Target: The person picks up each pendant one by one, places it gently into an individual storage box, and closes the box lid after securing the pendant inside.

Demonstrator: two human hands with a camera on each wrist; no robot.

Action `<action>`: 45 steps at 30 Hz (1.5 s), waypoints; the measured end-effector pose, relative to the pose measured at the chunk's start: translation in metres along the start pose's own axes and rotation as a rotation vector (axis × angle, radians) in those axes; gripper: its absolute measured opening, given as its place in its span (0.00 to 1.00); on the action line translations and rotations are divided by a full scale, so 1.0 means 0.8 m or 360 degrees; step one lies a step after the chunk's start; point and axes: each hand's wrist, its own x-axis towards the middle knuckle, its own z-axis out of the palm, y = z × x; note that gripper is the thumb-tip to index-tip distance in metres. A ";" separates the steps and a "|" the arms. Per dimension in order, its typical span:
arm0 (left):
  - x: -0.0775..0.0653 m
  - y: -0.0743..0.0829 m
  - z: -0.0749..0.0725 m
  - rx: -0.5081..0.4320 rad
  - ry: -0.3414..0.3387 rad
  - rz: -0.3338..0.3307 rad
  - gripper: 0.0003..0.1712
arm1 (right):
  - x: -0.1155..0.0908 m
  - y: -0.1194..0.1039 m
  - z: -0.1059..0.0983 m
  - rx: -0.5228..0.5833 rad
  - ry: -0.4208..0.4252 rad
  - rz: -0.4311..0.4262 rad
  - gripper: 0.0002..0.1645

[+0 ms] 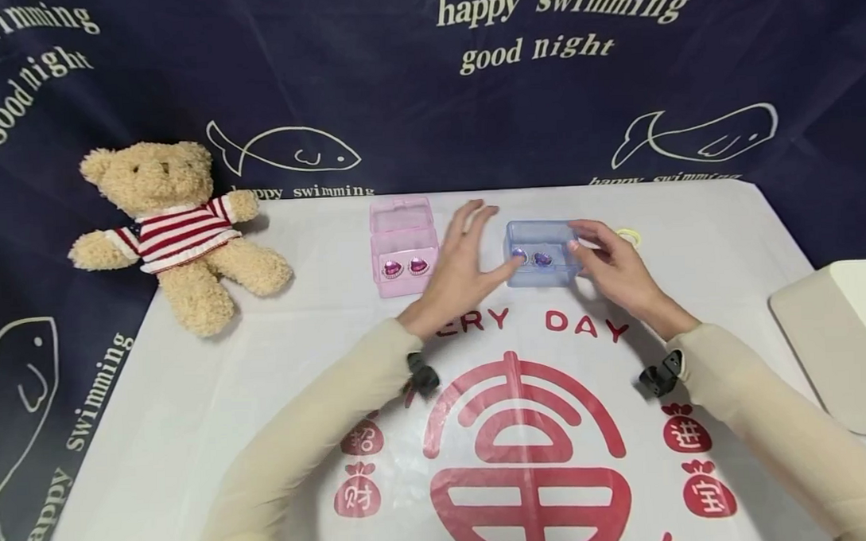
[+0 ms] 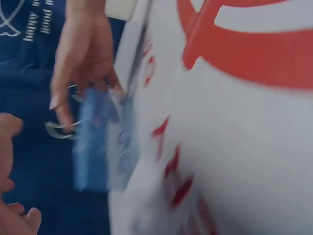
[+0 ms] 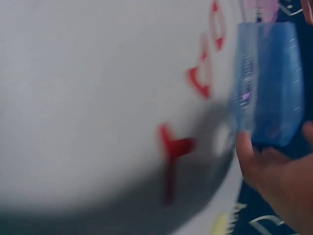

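A see-through blue box (image 1: 544,276) stands on the table with its lid raised. Inside lie two purple heart-shaped gems (image 1: 542,259) with silvery rims, one partly hidden by my left thumb. My right hand (image 1: 619,272) holds the box's right end, thumb at the front and fingers farther back; in the right wrist view the blue box (image 3: 274,83) meets that thumb. My left hand (image 1: 462,273) is spread between the two boxes, its thumb reaching over the blue box's left side; contact cannot be told. Left of it, an open pink box (image 1: 403,244) holds two magenta heart-shaped gems (image 1: 418,266).
A teddy bear (image 1: 188,231) in a striped sweater sits at the back left. Behind my right hand lies a pale yellow ring-shaped thing (image 1: 629,236), partly hidden. A beige container (image 1: 829,336) stands at the right edge. Dark blue cloth (image 1: 427,103) hangs behind the table.
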 end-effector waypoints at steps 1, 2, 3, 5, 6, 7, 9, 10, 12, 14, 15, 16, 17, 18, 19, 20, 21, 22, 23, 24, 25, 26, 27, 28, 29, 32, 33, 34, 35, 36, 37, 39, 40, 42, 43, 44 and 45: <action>-0.006 -0.005 -0.016 0.0000 0.0027 0.0005 0.41 | 0.001 -0.006 0.001 -0.0034 0.0066 -0.0025 0.27; -0.012 -0.012 -0.032 -0.0007 0.0058 0.0006 0.41 | 0.002 -0.014 0.002 -0.0072 0.0135 -0.0058 0.26; -0.019 -0.020 -0.047 -0.0014 0.0097 -0.0005 0.41 | 0.004 -0.021 0.004 -0.0113 0.0205 -0.0090 0.25; -0.032 -0.040 -0.074 -0.0045 0.0167 -0.0059 0.41 | 0.007 -0.038 0.007 -0.0152 0.0314 -0.0155 0.23; -0.039 -0.051 -0.085 -0.0067 0.0193 -0.0096 0.41 | 0.008 -0.047 0.009 -0.0157 0.0352 -0.0182 0.23; -0.045 -0.062 -0.094 -0.0090 0.0210 -0.0143 0.42 | 0.010 -0.057 0.012 -0.0152 0.0383 -0.0202 0.22; -0.056 -0.082 -0.103 -0.0119 0.0204 -0.0239 0.43 | 0.016 -0.076 0.021 -0.0055 0.0396 -0.0228 0.21; -0.062 -0.091 -0.105 -0.0134 0.0185 -0.0283 0.44 | 0.019 -0.085 0.027 0.0009 0.0382 -0.0230 0.21; -0.071 -0.109 -0.105 -0.0154 0.0132 -0.0354 0.46 | 0.028 -0.101 0.043 0.0148 0.0335 -0.0222 0.21; -0.078 -0.124 -0.101 -0.0194 0.0082 -0.0402 0.48 | 0.038 -0.113 0.064 0.0276 0.0265 -0.0192 0.21; -0.081 -0.131 -0.099 -0.0215 0.0067 -0.0416 0.49 | 0.043 -0.117 0.075 0.0325 0.0229 -0.0171 0.21; -0.083 -0.135 -0.095 -0.0239 0.0054 -0.0422 0.50 | 0.048 -0.119 0.086 0.0367 0.0201 -0.0137 0.21; -0.083 -0.139 -0.092 -0.0270 0.0047 -0.0420 0.50 | 0.052 -0.121 0.097 0.0414 0.0173 -0.0100 0.22; -0.083 -0.142 -0.090 -0.0298 0.0043 -0.0421 0.51 | 0.057 -0.122 0.108 0.0452 0.0149 -0.0056 0.22; -0.083 -0.144 -0.087 -0.0317 0.0046 -0.0420 0.52 | 0.062 -0.123 0.118 0.0489 0.0123 -0.0009 0.22; -0.082 -0.146 -0.086 -0.0329 0.0050 -0.0422 0.52 | 0.068 -0.123 0.128 0.0531 0.0104 0.0041 0.23; -0.081 -0.147 -0.084 -0.0341 0.0053 -0.0422 0.53 | 0.073 -0.122 0.137 0.0579 0.0085 0.0092 0.23; -0.080 -0.147 -0.083 -0.0355 0.0056 -0.0427 0.53 | 0.078 -0.121 0.146 0.0624 0.0064 0.0138 0.24; -0.079 -0.148 -0.083 -0.0350 0.0057 -0.0432 0.53 | 0.083 -0.119 0.154 0.0673 0.0044 0.0177 0.25; -0.078 -0.148 -0.082 -0.0336 0.0055 -0.0438 0.53 | 0.088 -0.117 0.161 0.0710 0.0026 0.0215 0.25; -0.077 -0.148 -0.081 -0.0338 0.0052 -0.0439 0.52 | 0.092 -0.114 0.168 0.0737 0.0008 0.0260 0.26; -0.076 -0.148 -0.080 -0.0350 0.0049 -0.0443 0.51 | 0.095 -0.112 0.174 0.0765 -0.0008 0.0306 0.26; -0.075 -0.148 -0.080 -0.0364 0.0048 -0.0442 0.51 | 0.098 -0.110 0.180 0.0775 -0.0024 0.0340 0.26; -0.074 -0.148 -0.079 -0.0379 0.0050 -0.0443 0.50 | 0.101 -0.108 0.184 0.0776 -0.0035 0.0366 0.27; -0.074 -0.149 -0.078 -0.0393 0.0053 -0.0443 0.49 | 0.103 -0.107 0.188 0.0765 -0.0045 0.0387 0.26; -0.073 -0.149 -0.076 -0.0472 0.0081 -0.0441 0.48 | 0.107 -0.106 0.195 0.0699 -0.0055 0.0406 0.25; -0.072 -0.150 -0.076 -0.0492 0.0089 -0.0433 0.48 | 0.108 -0.106 0.197 0.0686 -0.0050 0.0397 0.25; -0.072 -0.151 -0.075 -0.0504 0.0095 -0.0426 0.48 | 0.109 -0.107 0.197 0.0682 -0.0046 0.0394 0.24; -0.072 -0.151 -0.075 -0.0508 0.0099 -0.0420 0.48 | 0.110 -0.108 0.198 0.0690 -0.0047 0.0396 0.24; -0.072 -0.151 -0.075 -0.0506 0.0103 -0.0418 0.48 | 0.111 -0.108 0.198 0.0701 -0.0048 0.0401 0.23; -0.072 -0.151 -0.075 -0.0502 0.0104 -0.0420 0.48 | 0.112 -0.109 0.199 0.0723 -0.0053 0.0412 0.23; -0.072 -0.146 -0.078 -0.0500 0.0094 -0.0432 0.47 | 0.115 -0.110 0.200 0.0768 -0.0065 0.0436 0.23; -0.073 -0.139 -0.082 -0.0499 0.0090 -0.0437 0.47 | 0.115 -0.111 0.200 0.0784 -0.0072 0.0449 0.23; -0.073 -0.139 -0.082 -0.0499 0.0090 -0.0464 0.46 | 0.117 -0.111 0.200 0.0799 -0.0080 0.0466 0.24; -0.074 -0.139 -0.081 -0.0507 0.0090 -0.0474 0.46 | 0.117 -0.111 0.200 0.0810 -0.0081 0.0473 0.24; -0.074 -0.139 -0.081 -0.0513 0.0092 -0.0483 0.46 | 0.117 -0.112 0.200 0.0818 -0.0081 0.0473 0.24; -0.075 -0.139 -0.080 -0.0520 0.0098 -0.0490 0.47 | 0.118 -0.112 0.200 0.0826 -0.0082 0.0474 0.24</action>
